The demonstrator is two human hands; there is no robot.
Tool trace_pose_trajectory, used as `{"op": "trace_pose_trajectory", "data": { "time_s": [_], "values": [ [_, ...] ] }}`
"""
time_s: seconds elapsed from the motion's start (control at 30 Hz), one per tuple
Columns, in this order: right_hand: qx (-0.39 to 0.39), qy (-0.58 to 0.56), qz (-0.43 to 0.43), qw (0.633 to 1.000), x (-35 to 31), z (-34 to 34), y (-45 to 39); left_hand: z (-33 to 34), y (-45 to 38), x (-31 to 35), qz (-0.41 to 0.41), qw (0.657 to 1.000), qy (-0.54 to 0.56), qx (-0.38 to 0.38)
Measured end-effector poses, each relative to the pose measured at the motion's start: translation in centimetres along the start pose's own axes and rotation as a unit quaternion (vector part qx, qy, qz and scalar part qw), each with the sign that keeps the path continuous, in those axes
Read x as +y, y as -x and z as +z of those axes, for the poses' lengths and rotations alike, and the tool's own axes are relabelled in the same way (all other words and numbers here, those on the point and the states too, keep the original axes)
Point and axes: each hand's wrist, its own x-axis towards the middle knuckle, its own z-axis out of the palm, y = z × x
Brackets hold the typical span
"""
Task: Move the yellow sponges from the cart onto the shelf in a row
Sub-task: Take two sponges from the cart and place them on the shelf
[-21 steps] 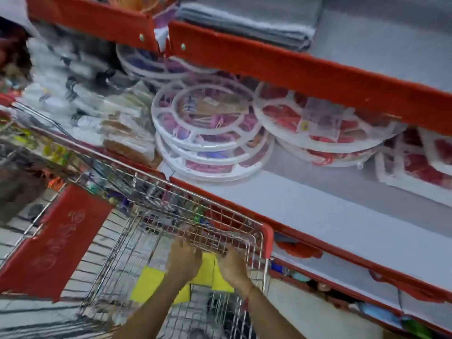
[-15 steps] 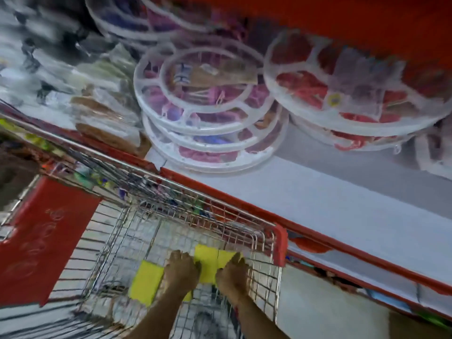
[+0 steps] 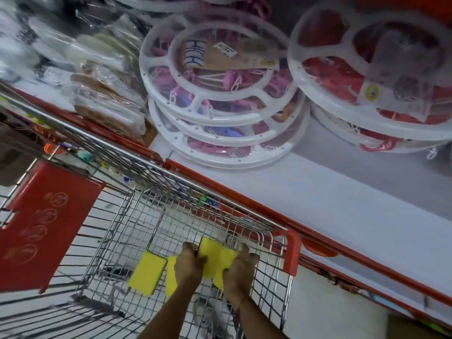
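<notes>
Both my hands reach down into the wire cart. My left hand and my right hand grip the two sides of a small bunch of yellow sponges, raised a little off the cart floor. Another yellow sponge with a dark underside lies on the cart floor to the left. A further yellow sponge shows partly behind my left wrist. The grey shelf with a red front edge runs to the right of the cart.
Stacks of white round clip hangers with pink and red pegs fill the back of the shelf. Wrapped packets lie at the shelf's left. A red plastic flap hangs on the cart's left end.
My hands have closed on the sponges between them and lifted them slightly. The camera has tilted down and closer to the cart and shelf.
</notes>
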Motion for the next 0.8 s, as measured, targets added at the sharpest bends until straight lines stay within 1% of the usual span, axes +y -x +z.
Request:
{"op": "trace_pose_trajectory", "data": {
  "time_s": [0.13,0.23,0.27,0.33,0.37,0.43,0.47,0.6,0.67,0.7,0.8],
  "values": [
    [-0.013,-0.009,-0.02,1.0,-0.5,-1.4,0.9,-1.0,1.5,0.7,0.013,1.0,0.02,0.007],
    [-0.016,-0.051,-0.043,0.998,-0.9,-3.1,1.4,-2.4,3.0,1.3,0.032,0.999,0.032,0.017],
    [-0.021,-0.065,-0.046,0.997,-1.1,-3.7,1.6,-2.9,3.4,1.4,0.052,0.998,0.031,0.022],
    [-0.038,-0.135,-0.052,0.989,-1.4,-5.4,2.5,-4.0,4.4,1.4,0.078,0.995,0.056,0.027],
    [-0.032,-0.172,-0.061,0.983,-1.5,-7.0,3.9,-5.2,6.0,1.8,0.098,0.991,0.083,0.033],
    [-0.046,-0.2,-0.076,0.976,-1.7,-8.1,4.1,-6.2,6.2,2.3,0.101,0.987,0.118,0.031],
    [-0.038,-0.223,-0.095,0.969,-1.6,-9.4,5.3,-7.2,7.4,2.9,0.12,0.984,0.13,0.03],
    [-0.039,-0.285,-0.149,0.946,-1.7,-14.2,8.1,-10.7,10.0,4.8,0.164,0.964,0.204,-0.037],
    [-0.029,-0.309,-0.16,0.937,-1.7,-16.8,9.2,-12.3,11.0,6.2,0.17,0.957,0.228,-0.058],
    [-0.011,-0.323,-0.175,0.93,-1.9,-18.5,10.0,-13.4,12.1,7.4,0.182,0.95,0.242,-0.073],
    [0.007,-0.35,-0.203,0.915,-2.2,-23.4,11.9,-15.8,15.0,10.8,0.217,0.934,0.263,-0.107]
  ]
}}
